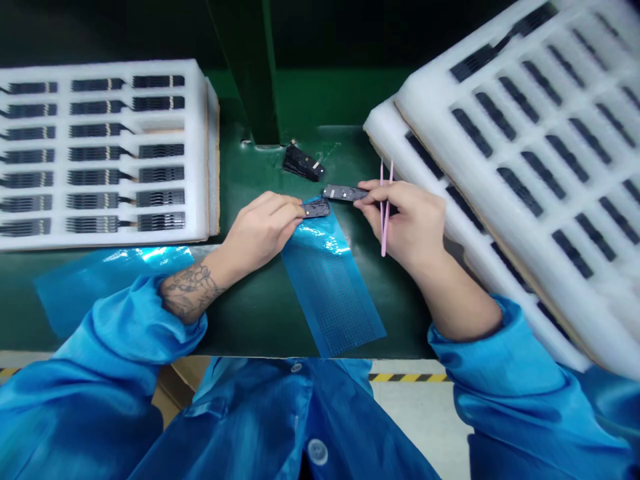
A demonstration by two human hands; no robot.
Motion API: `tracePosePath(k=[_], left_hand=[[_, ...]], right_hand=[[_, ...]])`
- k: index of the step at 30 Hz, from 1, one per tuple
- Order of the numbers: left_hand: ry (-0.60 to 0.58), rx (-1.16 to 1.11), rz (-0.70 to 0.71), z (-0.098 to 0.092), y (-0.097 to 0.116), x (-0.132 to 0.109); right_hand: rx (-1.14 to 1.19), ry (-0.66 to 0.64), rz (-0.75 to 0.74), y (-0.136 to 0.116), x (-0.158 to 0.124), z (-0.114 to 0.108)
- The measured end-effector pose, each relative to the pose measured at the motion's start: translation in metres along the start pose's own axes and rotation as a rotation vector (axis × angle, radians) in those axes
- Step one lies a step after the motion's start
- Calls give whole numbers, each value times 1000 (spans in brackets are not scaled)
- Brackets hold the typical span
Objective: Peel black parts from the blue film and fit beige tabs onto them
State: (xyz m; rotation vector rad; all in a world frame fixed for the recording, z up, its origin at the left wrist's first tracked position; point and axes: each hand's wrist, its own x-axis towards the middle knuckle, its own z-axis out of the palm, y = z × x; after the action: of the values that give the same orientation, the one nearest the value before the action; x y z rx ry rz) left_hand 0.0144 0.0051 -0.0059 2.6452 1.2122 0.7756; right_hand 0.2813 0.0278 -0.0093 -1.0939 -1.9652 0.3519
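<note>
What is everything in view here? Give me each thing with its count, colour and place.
Table: 1, green, across the middle
Post: 1, dark green, table's far side
Left foam tray: at least 1, white, table's left
Right foam trays: 2, white, overlapping, right side
Tray parts: many, black, in the trays
Part pile: 1, black, near the post's foot
Held parts: 2 seen, black, mid-table
Tweezers: 1 pair, pink, right of middle
Plastic sheets: 2, blue, middle and left
Cardboard: 1 piece, brown, below the near edge
Floor tape: count unclear, yellow and black, floor
Jacket: 1, blue, worn
Left hand: 1, bare, holding one part
Right hand: 1, bare, holding another part and the tweezers
</note>
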Motion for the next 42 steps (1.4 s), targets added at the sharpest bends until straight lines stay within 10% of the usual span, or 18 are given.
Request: tracePosePath(k=[10,23,32,42], left_hand=[[-215,-134,19,-14,-15,-19],[-116,-132,8,-8,-15,-15],[-191,-195,5,-6,-17,-13],[-165,-121,80,-3,-10,-8]], right_hand=[[202,-110,120,-8,-12,1],[-30,-154,28,5,4,5],[553,-316,240,-39,-21,-2],[520,-253,434,-46,-16,11]])
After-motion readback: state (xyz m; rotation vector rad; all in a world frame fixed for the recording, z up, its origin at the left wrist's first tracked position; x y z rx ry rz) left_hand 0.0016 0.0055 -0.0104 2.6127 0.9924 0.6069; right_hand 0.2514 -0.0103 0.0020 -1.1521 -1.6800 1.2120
